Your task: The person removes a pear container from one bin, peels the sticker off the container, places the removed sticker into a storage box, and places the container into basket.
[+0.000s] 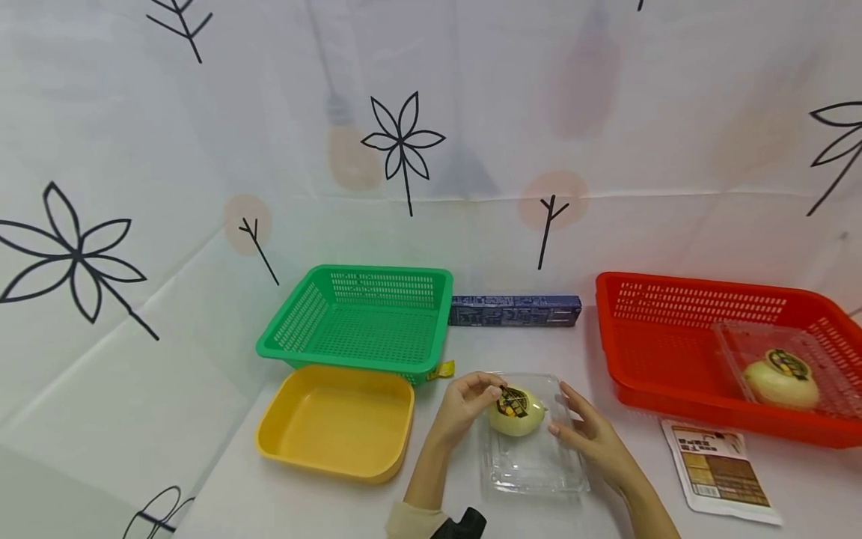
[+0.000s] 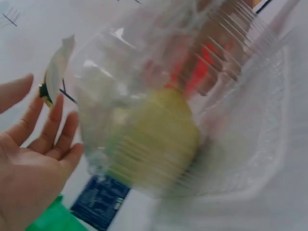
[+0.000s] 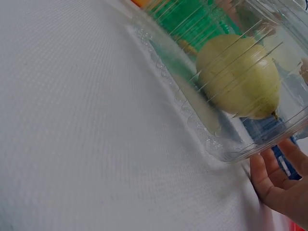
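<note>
A clear plastic box (image 1: 535,475), lid closed, lies on the white table. Inside it sits a pale yellow-green pear (image 3: 236,74), its stem showing in the right wrist view. My left hand (image 1: 465,404) pinches a dark and gold label (image 2: 55,72) between thumb and fingertips, with its pale back curling away. From the head view the label overlaps the pear. My right hand (image 1: 592,438) holds the box at its right side, thumb on top and fingers along the edge. The box is blurred in the left wrist view.
At the left stand a green basket (image 1: 387,329) and a yellow tub (image 1: 337,427). A blue carton (image 1: 515,311) lies behind the box. A red basket (image 1: 646,367) at right holds another clear box with a labelled pear (image 1: 781,385). Before it lies a brown-and-white packet (image 1: 720,471).
</note>
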Tool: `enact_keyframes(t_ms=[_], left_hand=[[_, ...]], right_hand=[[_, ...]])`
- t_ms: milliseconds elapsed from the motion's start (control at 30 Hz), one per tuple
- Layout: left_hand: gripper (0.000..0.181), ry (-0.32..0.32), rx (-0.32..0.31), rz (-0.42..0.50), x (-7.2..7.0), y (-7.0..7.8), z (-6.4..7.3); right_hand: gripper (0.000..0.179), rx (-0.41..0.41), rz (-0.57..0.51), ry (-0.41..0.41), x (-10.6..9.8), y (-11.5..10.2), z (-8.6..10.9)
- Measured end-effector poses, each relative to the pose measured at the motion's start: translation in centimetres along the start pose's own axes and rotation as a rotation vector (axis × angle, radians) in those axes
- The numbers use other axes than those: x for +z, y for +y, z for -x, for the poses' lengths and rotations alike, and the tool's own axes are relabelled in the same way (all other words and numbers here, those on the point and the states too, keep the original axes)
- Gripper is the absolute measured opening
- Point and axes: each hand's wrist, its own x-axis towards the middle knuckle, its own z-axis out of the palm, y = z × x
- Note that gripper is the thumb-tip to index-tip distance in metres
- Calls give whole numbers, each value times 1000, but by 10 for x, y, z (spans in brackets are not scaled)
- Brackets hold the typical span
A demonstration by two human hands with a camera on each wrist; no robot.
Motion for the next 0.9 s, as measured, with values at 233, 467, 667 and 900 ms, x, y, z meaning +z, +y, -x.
enact_keyframes(t_ms=[233, 467, 667, 900], left_hand=[[22, 50, 66, -171, -19, 41, 26], [18, 280, 44, -256, -73, 61, 64], [21, 527, -102, -467, -124, 70, 95], [22, 607, -239, -736, -170, 75, 109]], right_hand=[[70, -5, -30, -11, -1, 1, 1], [70, -2, -34, -15, 0, 1, 1], [70, 5, -31, -13, 0, -1, 2], [70, 13, -30, -22, 0, -1, 2]])
